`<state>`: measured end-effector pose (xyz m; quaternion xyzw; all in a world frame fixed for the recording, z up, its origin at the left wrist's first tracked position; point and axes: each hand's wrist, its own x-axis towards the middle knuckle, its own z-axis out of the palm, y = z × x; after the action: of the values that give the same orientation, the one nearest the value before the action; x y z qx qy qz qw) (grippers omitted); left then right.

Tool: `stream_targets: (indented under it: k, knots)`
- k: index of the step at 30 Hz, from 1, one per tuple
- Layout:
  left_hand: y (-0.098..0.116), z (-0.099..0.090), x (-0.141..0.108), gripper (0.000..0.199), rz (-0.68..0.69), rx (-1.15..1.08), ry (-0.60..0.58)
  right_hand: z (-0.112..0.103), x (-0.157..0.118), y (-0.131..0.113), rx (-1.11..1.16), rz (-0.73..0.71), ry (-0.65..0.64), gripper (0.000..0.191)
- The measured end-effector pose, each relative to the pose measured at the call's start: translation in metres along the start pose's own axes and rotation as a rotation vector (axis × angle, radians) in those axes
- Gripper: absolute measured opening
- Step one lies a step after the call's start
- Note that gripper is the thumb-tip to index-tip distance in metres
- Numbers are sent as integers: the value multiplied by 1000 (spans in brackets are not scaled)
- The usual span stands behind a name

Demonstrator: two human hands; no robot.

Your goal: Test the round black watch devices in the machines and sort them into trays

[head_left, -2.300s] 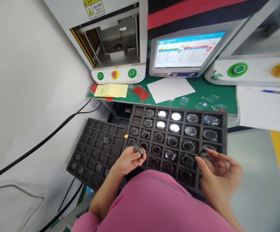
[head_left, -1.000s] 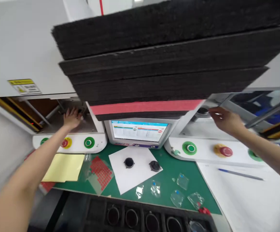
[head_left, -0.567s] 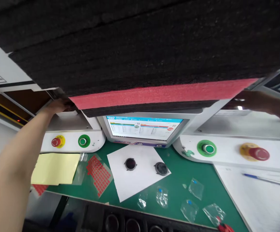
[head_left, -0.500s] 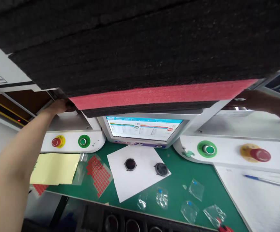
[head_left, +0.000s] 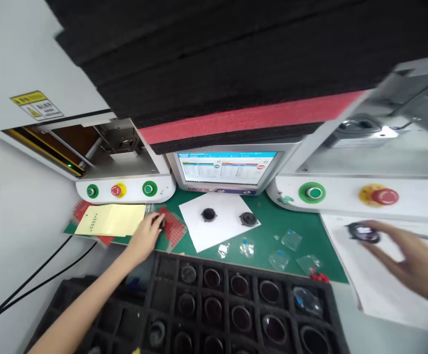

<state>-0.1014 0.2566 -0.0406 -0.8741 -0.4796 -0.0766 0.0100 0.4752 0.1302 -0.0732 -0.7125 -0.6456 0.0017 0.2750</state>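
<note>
Between the thumb and fingers of my right hand [head_left: 408, 250] is a round dark watch case [head_left: 363, 232], held above the white papers at the right. My left hand [head_left: 149, 233] is closed around a small dark watch case [head_left: 161, 223], mostly covered by the fingers, beside the red sticker sheet [head_left: 173, 227]. Two more watch cases, a left one [head_left: 208, 214] and a right one [head_left: 248, 219], lie on a white sheet [head_left: 199, 237] below the monitor [head_left: 229, 168]. Nearer me, a black foam tray [head_left: 226, 288] holds several round watch cases in its compartments.
Black foam with a pink layer [head_left: 251, 115] hangs across the top of the view. Machines with green buttons [head_left: 313, 192] and red knobs [head_left: 385, 196] flank the monitor. Yellow paper [head_left: 114, 220] and small clear bags [head_left: 291, 239] lie on the green mat.
Both hands have come out of the machines, each with a dark watch case. The view has shifted, showing more of the foam tray. The left machine's small light went from red to green.
</note>
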Motion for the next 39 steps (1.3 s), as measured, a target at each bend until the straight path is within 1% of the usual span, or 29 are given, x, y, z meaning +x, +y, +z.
stream_targets:
  k: [1, 3, 5, 6, 8, 10, 13, 14, 16, 17, 19, 20, 22, 23, 24, 26, 27, 29, 32, 34, 36, 38, 39]
  knots:
    - [11, 8, -7, 40, 16, -9, -28, 5, -10, -3, 32, 0, -58, 65]
    - [24, 13, -11, 38, 39, -11, -62, 11, -28, -11, 69, 41, -135, 70]
    - [30, 5, -6, 38, 57, -3, -75, 10, -37, -22, 58, 91, -131, 74]
    - [33, -1, -1, 39, 70, 1, -82, 8, -37, -28, 56, 87, -121, 77]
    - [42, -12, 14, 42, 123, 7, -105, 8, -27, -47, 65, 39, -126, 79]
    - [58, -18, 39, 43, 222, -3, -155, 14, -7, -73, 89, -36, -167, 68]
    - [86, -19, 85, 57, 410, -32, -282, 42, 28, -120, 140, -152, -277, 42]
    - [94, -18, 100, 60, 460, -38, -327, 53, 38, -135, 150, -190, -311, 37]
    - [105, -16, 124, 60, 531, -42, -407, 74, 54, -157, 164, -239, -361, 36]
    - [108, -15, 132, 58, 550, -40, -440, 82, 60, -163, 168, -252, -378, 37]
    - [109, -15, 140, 50, 552, -30, -484, 93, 66, -168, 179, -261, -392, 36]
    - [108, -15, 141, 45, 529, -18, -494, 96, 68, -167, 186, -261, -390, 35]
    - [106, -15, 138, 32, 441, 19, -491, 97, 69, -164, 208, -262, -371, 32]
    - [105, -16, 135, 28, 384, 41, -482, 96, 69, -162, 223, -267, -353, 30]
    - [104, -16, 132, 30, 327, 62, -472, 94, 68, -161, 241, -276, -330, 29]
    - [103, -18, 125, 39, 248, 86, -451, 88, 65, -162, 282, -306, -252, 29]
    - [103, -20, 122, 43, 235, 85, -446, 84, 62, -164, 305, -325, -194, 28]
    - [103, -22, 118, 47, 252, 60, -452, 72, 53, -171, 348, -366, -43, 25]
    - [103, -22, 117, 44, 278, 18, -468, 45, 34, -184, 393, -430, 194, 16]
    - [102, -20, 119, 37, 257, 2, -467, 24, 21, -195, 373, -542, 330, 21]
    - [102, -18, 122, 32, 232, -18, -460, 3, 10, -205, 318, -714, 439, 31]
    - [104, -15, 124, 29, 222, -46, -447, -14, 2, -213, 251, -878, 511, 35]
    - [105, -14, 124, 28, 223, -61, -437, -20, -1, -216, 227, -929, 532, 34]
